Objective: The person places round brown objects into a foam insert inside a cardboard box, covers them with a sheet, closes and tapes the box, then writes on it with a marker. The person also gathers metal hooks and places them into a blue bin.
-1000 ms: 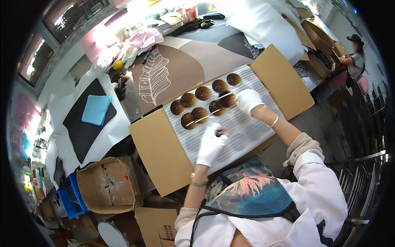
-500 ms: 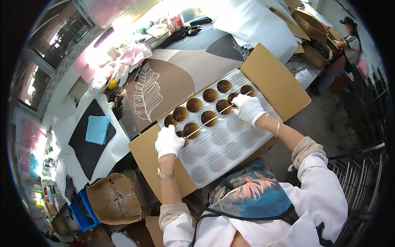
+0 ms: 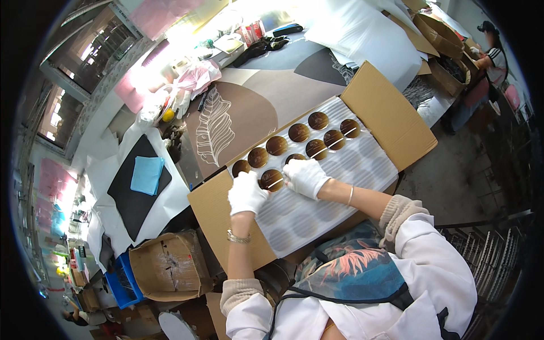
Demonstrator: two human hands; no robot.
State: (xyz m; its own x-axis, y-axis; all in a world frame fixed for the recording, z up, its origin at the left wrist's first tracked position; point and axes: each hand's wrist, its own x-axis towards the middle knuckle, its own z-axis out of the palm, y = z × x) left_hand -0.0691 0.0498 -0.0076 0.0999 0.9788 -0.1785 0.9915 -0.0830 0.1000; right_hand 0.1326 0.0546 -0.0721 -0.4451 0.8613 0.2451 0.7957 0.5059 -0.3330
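Observation:
An open cardboard box (image 3: 391,107) lies on the table and holds a white ribbed sheet (image 3: 362,170) with several round brown glossy discs (image 3: 298,132) set in two rows along its far side. My left hand (image 3: 245,192), in a white glove, rests by the nearest disc (image 3: 271,180) at the left end of the rows. My right hand (image 3: 306,176), also gloved, touches the same disc from the right. Both hands' fingers pinch at it. A thin white strip crosses some discs.
The table has a brown and grey patterned cover (image 3: 249,107). A blue cloth (image 3: 147,174) lies on a black sheet at left. An open brown box (image 3: 170,266) and a blue crate (image 3: 122,280) stand below. Another person (image 3: 487,51) works at the far right among cardboard boxes.
My right hand came from the right end of the rows to the left end. My left hand moved left, then settled at the nearest left disc beside the right hand.

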